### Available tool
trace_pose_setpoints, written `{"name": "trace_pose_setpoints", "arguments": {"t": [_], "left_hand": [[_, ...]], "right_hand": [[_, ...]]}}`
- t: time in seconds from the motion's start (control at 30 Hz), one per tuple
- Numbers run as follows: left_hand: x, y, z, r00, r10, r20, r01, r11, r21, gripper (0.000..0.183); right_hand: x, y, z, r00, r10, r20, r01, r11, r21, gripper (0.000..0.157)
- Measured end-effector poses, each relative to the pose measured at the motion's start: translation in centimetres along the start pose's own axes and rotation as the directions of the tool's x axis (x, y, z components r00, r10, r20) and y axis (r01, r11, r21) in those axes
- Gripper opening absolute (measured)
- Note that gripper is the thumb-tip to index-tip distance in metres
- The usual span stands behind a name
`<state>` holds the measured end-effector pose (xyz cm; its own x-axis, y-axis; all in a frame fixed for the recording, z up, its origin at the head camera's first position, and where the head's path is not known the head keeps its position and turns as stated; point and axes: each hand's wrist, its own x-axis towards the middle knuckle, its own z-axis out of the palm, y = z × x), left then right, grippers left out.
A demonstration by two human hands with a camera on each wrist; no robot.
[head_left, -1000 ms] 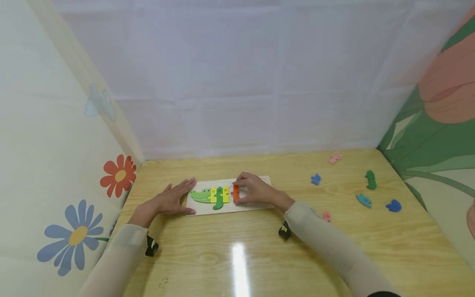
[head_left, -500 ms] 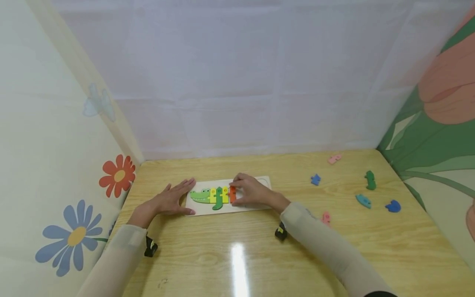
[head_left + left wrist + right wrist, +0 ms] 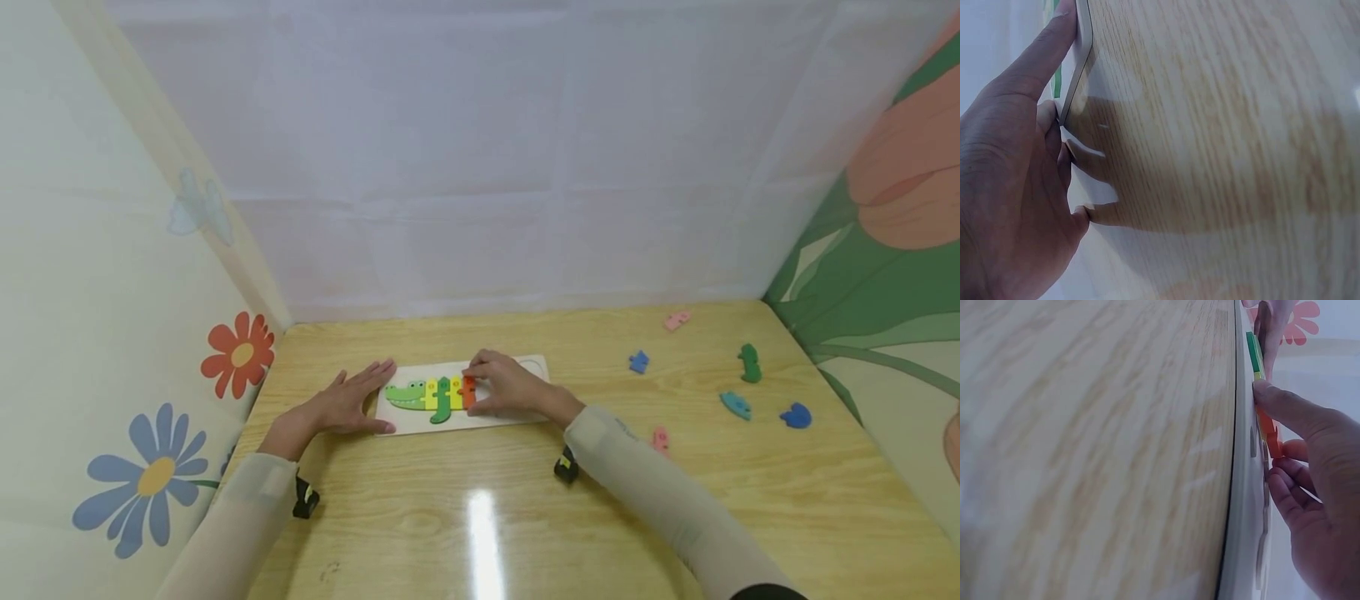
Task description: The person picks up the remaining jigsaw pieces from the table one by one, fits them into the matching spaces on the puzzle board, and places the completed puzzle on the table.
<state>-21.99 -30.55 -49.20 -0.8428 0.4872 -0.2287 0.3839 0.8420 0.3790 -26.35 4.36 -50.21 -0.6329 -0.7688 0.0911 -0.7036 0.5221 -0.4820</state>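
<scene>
A: Right hand (image 3: pixel 516 386)?
B: Narrow grip. Thumb and fingers pinch an orange puzzle piece (image 3: pixel 469 392), thumb on its near end.
A: Where is that piece?
B: On the pale puzzle board (image 3: pixel 408 423), right of the second of two yellow pieces (image 3: pixel 456 394). Cannot tell whether it sits flat.
A: Rest of the row?
B: From the left: crocodile head (image 3: pixel 407 398), yellow, a green leg piece (image 3: pixel 442 405), yellow, orange.
A: Left hand (image 3: pixel 345 407)?
B: Spread wide at the board's left end, thumb over the near edge. Grips no piece.
A: Loose pieces?
B: Six, scattered on the right part of the wood-grain bench (image 3: pixel 412 508). Far pink piece (image 3: pixel 677 320); small blue piece (image 3: pixel 639 362); dark green piece (image 3: pixel 749 364); teal piece (image 3: pixel 736 405); rounded blue piece (image 3: pixel 796 416). Near pink piece (image 3: pixel 660 441) lies just beside the right sleeve (image 3: pixel 645 483).
</scene>
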Motion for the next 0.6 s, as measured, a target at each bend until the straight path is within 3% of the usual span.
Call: {"name": "trace_pose_setpoints", "arguments": {"t": [0.6], "left_hand": [[-0.02,0.15,-0.04,1.0,-0.002,-0.008,0.002,1.0,0.001,0.113]], "right_hand": [[0.24,-0.12,0.09,1.0,0.022,0.014,-0.021,0.999,-0.024,0.071]]}}
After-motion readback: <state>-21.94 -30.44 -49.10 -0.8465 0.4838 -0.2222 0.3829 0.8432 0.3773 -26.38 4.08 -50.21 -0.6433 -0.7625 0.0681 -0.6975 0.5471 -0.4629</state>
